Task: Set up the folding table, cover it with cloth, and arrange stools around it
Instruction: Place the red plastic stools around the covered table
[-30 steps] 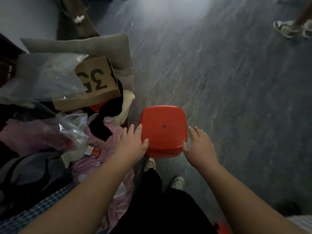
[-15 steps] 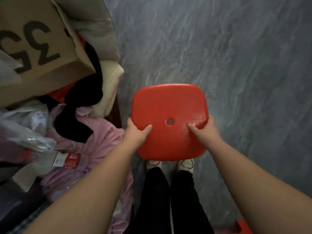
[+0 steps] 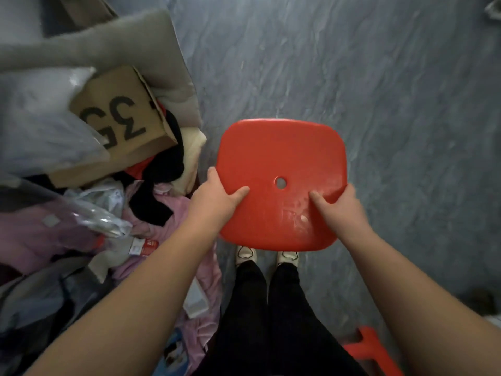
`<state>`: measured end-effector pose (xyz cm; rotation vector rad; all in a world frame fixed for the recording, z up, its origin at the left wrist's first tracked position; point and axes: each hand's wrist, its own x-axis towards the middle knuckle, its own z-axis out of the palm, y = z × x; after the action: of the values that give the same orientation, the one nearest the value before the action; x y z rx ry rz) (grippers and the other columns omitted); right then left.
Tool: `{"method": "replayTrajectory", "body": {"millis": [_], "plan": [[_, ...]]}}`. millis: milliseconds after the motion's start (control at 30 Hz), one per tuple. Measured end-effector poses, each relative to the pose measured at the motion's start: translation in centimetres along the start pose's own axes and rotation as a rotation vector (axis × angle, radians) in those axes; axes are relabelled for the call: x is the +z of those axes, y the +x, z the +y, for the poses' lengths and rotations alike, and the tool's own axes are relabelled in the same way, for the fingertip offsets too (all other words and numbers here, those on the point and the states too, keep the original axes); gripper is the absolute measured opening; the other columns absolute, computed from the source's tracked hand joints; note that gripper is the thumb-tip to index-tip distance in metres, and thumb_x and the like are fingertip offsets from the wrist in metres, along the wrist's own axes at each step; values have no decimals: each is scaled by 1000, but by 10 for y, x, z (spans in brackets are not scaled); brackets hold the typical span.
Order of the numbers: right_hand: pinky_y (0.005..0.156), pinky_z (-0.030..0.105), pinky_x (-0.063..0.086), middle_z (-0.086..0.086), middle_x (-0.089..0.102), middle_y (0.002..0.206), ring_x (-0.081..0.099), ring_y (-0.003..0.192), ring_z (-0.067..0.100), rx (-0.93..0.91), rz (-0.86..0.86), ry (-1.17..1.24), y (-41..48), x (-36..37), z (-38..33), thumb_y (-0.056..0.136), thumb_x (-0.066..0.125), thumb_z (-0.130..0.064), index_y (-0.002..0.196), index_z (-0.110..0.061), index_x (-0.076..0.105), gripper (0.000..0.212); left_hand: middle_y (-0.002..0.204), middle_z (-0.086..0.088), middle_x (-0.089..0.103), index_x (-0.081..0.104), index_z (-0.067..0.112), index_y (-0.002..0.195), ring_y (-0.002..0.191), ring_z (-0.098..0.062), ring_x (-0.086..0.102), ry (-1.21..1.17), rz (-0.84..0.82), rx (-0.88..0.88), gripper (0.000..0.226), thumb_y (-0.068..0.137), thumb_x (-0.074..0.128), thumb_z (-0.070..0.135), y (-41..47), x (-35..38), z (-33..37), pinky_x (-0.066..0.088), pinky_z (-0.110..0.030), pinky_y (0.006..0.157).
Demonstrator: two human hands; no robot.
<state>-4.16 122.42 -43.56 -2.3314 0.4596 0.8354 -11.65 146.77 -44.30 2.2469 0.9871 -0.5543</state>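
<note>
A single view, from a camera worn on the person's head, faces almost straight down at the grey floor (image 3: pixel 379 77). The wearer's own legs and pale shoes (image 3: pixel 245 253) stand at the lower middle, directly beneath the lens. Both forearms run in from the bottom corners, large and close. The left hand (image 3: pixel 217 196) and right hand (image 3: pixel 341 207) grip the red stool (image 3: pixel 279 158) near the middle of the frame, its seat seen from above at short range. The wide lens takes in a cardboard box (image 3: pixel 119 123) and a heap of clothes (image 3: pixel 162 213) along the left side, and a second red stool (image 3: pixel 371 351) at the bottom right edge.
</note>
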Motion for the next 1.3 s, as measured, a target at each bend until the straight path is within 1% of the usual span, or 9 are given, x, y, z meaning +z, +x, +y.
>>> {"method": "replayTrajectory", "body": {"millis": [133, 233, 333, 500, 700, 867, 1067, 1200, 1300], "plan": [[94, 36, 45, 10, 58, 136, 57, 122, 30, -77, 70, 108, -87, -81, -21, 87, 73, -41, 143, -13, 38, 72, 124, -5, 65, 35, 21, 142, 111, -33, 63, 25, 61, 145, 85, 78, 63, 70, -71, -71, 46, 51, -43, 90], [94, 32, 42, 10, 55, 140, 55, 126, 30, -105, 145, 193, -139, -121, -21, 89, 73, -37, 148, -14, 34, 75, 119, -3, 65, 41, 22, 133, 107, -31, 64, 35, 99, 251, 77, 78, 64, 70, -114, -103, 76, 52, -42, 87], [90, 28, 38, 11, 54, 141, 54, 126, 29, -71, 215, 266, -170, -145, -4, 90, 73, -35, 149, -12, 34, 74, 116, -3, 65, 42, 23, 128, 105, -31, 64, 63, 92, 354, 72, 78, 63, 71, -145, -109, 102, 53, -44, 87], [89, 25, 36, 10, 55, 141, 55, 126, 28, -2, 327, 381, -186, -188, 33, 89, 73, -34, 148, -11, 37, 72, 120, -9, 66, 41, 19, 135, 110, -35, 63, 203, 79, 504, 78, 80, 62, 70, -168, -94, 168, 46, -40, 83], [86, 29, 38, 8, 60, 134, 58, 121, 29, 121, 482, 496, -196, -251, 116, 86, 75, -39, 141, -14, 44, 67, 115, -10, 68, 44, 17, 125, 106, -37, 64, 322, -26, 700, 72, 80, 61, 71, -207, -29, 269, 42, -38, 76], [100, 41, 46, 7, 58, 137, 58, 121, 30, 238, 557, 581, -198, -317, 214, 85, 71, -50, 144, -17, 36, 76, 115, -6, 67, 42, 16, 130, 104, -35, 65, 413, -125, 844, 75, 80, 62, 69, -263, 58, 366, 44, -37, 74], [102, 46, 48, 3, 59, 136, 60, 121, 28, 329, 629, 679, -192, -394, 324, 85, 70, -53, 144, -19, 35, 77, 114, -9, 67, 43, 15, 125, 104, -36, 64, 490, -212, 950, 69, 82, 64, 65, -332, 166, 465, 40, -35, 73], [98, 41, 48, 3, 61, 133, 61, 119, 29, 412, 692, 767, -186, -425, 379, 86, 72, -48, 142, -18, 37, 72, 111, -10, 67, 43, 15, 126, 101, -37, 64, 545, -256, 1013, 70, 81, 64, 65, -366, 223, 515, 41, -36, 70], [91, 36, 45, 3, 60, 132, 61, 118, 29, 470, 709, 813, -180, -442, 408, 88, 71, -47, 141, -16, 38, 69, 110, -12, 67, 43, 16, 122, 101, -39, 64, 584, -286, 1068, 70, 80, 65, 67, -382, 256, 545, 44, -38, 72]]}}
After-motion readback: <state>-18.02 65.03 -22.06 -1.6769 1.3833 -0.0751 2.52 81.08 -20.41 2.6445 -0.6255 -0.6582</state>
